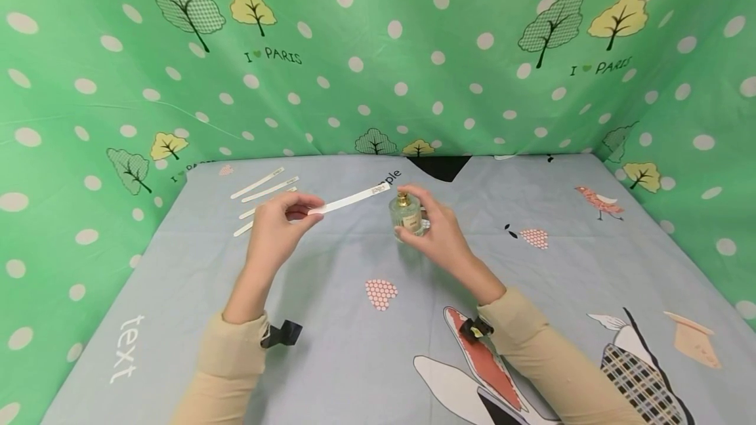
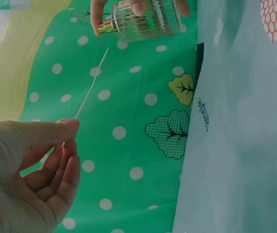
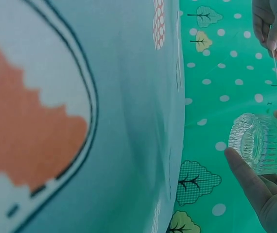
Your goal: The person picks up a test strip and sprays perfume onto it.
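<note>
Between thumb and fingers, my left hand (image 1: 277,225) pinches one end of a white paper perfume test strip (image 1: 351,200). Its far end, with small print, reaches toward the bottle's gold neck. My right hand (image 1: 434,225) grips a ribbed clear glass perfume bottle (image 1: 405,216) raised above the table, the index finger at the gold spray top (image 1: 403,198). In the left wrist view the strip (image 2: 91,90) looks thin and slightly bent, apart from the bottle (image 2: 148,22). The right wrist view shows the bottle's thick glass base (image 3: 251,143), with fingers around it.
Several more white test strips (image 1: 270,189) lie side by side on the table at the left, partly behind my left hand. A grey-blue printed cloth (image 1: 348,346) covers the table. Green dotted fabric (image 1: 378,51) hangs behind and at both sides.
</note>
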Demonstrator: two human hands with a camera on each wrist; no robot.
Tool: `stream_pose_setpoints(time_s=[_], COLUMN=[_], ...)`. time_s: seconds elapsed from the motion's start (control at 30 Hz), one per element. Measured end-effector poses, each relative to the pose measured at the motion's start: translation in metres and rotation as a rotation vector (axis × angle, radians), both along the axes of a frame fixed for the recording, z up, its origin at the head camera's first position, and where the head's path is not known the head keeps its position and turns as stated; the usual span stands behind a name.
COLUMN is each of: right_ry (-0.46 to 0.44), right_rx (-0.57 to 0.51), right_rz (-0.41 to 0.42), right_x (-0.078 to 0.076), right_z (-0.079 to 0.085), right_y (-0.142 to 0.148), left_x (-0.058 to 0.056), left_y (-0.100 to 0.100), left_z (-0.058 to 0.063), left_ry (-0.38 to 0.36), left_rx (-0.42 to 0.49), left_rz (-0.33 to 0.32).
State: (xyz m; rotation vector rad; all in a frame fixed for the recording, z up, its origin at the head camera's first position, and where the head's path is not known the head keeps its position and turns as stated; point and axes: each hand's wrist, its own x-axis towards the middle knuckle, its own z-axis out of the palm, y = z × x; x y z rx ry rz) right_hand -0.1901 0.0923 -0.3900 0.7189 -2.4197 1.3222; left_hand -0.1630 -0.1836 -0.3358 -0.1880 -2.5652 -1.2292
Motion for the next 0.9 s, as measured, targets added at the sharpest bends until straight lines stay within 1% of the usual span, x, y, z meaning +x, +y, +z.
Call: stream_pose_setpoints(time_s=[0.27,0.47,0.57,0.77,0.9], right_ry=[0.039,0.053,0.037,-0.047,-0.050], right_rx=[0.003,0.029,0.035,-0.003,-0.035], right_rz=[0.019,-0.001,-0.008,-0.001,0.012], right_x=[0.0012,0.0020,0.0024,0.0023,-0.0012], right_z=[-0.0006,-0.0006,-0.0001,0.0007,0.0004], right_y=[-0.0007,-0.0011,-0.0012,0.0006,0.0027], left_x=[0.0011,0.0028,0.0029,0.0022,0.0020], left_y=[0.0036,0.0056,0.0050,0.0014,-0.0021], left_z=[-0.0031,-0.0046,-0.0045,-0.0041,-0.0036], left_ry=[-0.005,-0.015,-0.009,-0.005,-0.009], left_rx=[-0.003,-0.003,-0.003,-0.010,-0.012], left_rz=[0.004,-0.001,0.001,0.009,0.014])
